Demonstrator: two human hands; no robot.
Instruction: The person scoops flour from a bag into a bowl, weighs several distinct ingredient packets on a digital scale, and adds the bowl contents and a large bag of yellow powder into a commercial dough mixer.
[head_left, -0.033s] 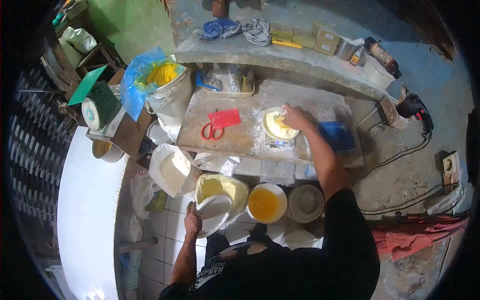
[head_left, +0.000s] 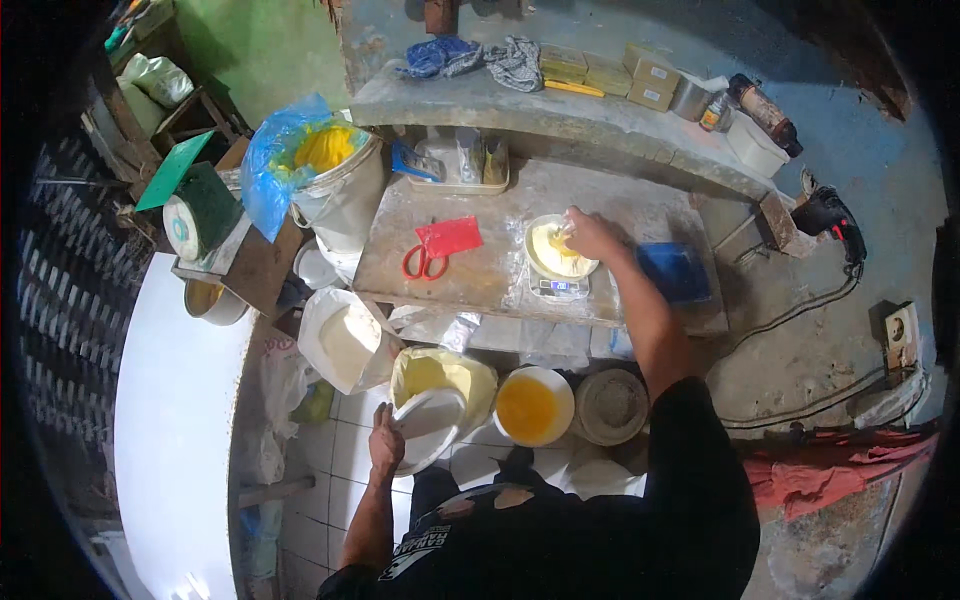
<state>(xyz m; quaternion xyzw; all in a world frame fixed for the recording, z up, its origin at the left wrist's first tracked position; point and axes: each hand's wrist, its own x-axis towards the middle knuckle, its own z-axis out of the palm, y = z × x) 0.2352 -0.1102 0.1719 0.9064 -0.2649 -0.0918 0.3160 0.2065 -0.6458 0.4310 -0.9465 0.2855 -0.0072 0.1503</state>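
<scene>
My right hand (head_left: 588, 235) is over the near-right rim of a cream-coloured bowl (head_left: 535, 262), its fingers drawn together and bent into it; what they hold, if anything, is hidden. Pale powder with a yellow patch (head_left: 560, 248) fills the bowl. Under it sits a small digital kitchen scale (head_left: 558, 290) with a lit display. Low on the left, my left hand (head_left: 386, 440) grips the edge of a round white plastic lid or shallow tub (head_left: 430, 418). That piece leans against a yellow-lined container (head_left: 475, 375); I cannot tell exactly which kind it is.
On the table lie red-handled scissors (head_left: 425, 265), a red packet (head_left: 450, 237) and a blue tray (head_left: 675, 272). Before it stand a white powder sack (head_left: 345, 340), a bucket of orange-yellow contents (head_left: 528, 408) and a grey round container (head_left: 611, 405). A blue-lined bucket (head_left: 345, 200) stands left.
</scene>
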